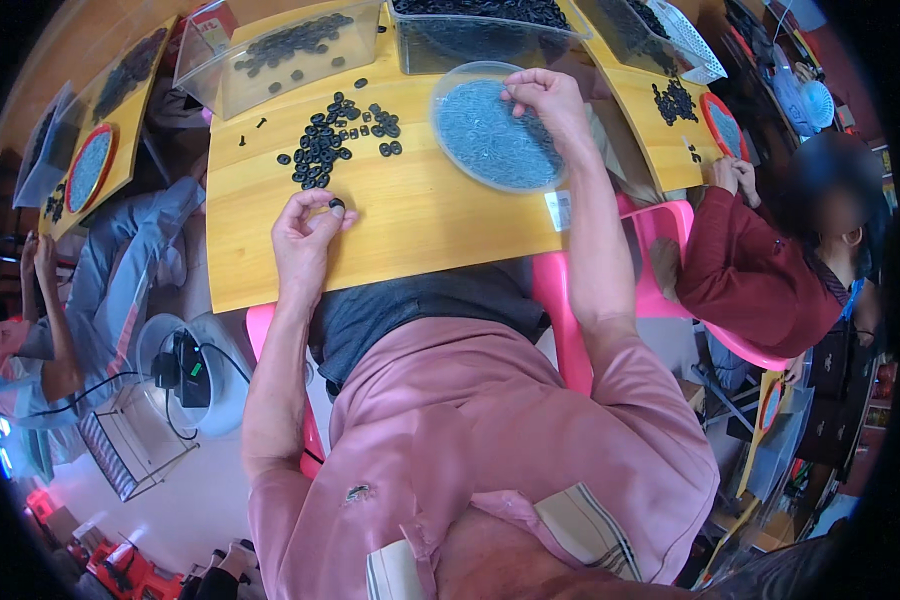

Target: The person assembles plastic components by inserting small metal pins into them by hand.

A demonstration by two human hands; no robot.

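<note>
My left hand point(308, 238) is over the near left part of the yellow table, its thumb and forefinger closed on a small black oval piece point(337, 203). Just beyond it lies a loose pile of similar black oval pieces point(320, 145), several with holes in them. My right hand point(553, 105) reaches over the upper right side of a round, pale plastic tray point(442, 150). Thin silvery pieces point(490, 135), too fine to tell apart, fill this tray. The right thumb and forefinger are pinched together; whatever is between them is too small to make out.
Behind the pile stands a clear bin point(300, 75) of black parts, with a fuller clear bin point(490, 55) beside it. Two dark bits point(242, 141) lie far left. At the right, a person in a dark red top point(760, 265) works at another table; another person sits at left.
</note>
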